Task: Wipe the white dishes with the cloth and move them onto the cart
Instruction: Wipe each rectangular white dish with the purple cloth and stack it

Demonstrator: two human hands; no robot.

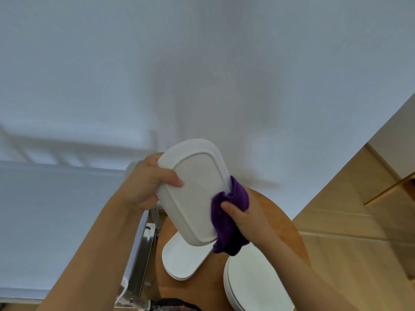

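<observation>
The left hand [147, 184] grips a white rectangular dish [197, 191] by its upper left edge. The thumb lies across the dish's underside and the remaining fingers curl behind the rim, out of view. The dish is held in the air above the table, tilted, with its underside and raised foot ring facing the camera.

The right hand [243, 217] pinches a purple cloth [229, 215] against the lower right edge of the dish. The thumb presses on the near side of the cloth. The cloth wraps around the dish's edge, is bunched there, and hangs down below the hand.

A round wooden table [285, 223] stands below both hands. Two further white dishes rest on it. An oblong dish [184, 259] lies directly beneath the held dish, which partly covers it. A stack of round plates [253, 281] sits at the table's near right side, just beside the oblong dish and partly under the right forearm.

A metal frame [143, 250] with a white surface [67, 221] stands to the left of the table, touching or nearly touching its edge; which cannot be determined. A light wooden floor [359, 221] extends to the right. A white wall [202, 63] fills the upper part of the view.
</observation>
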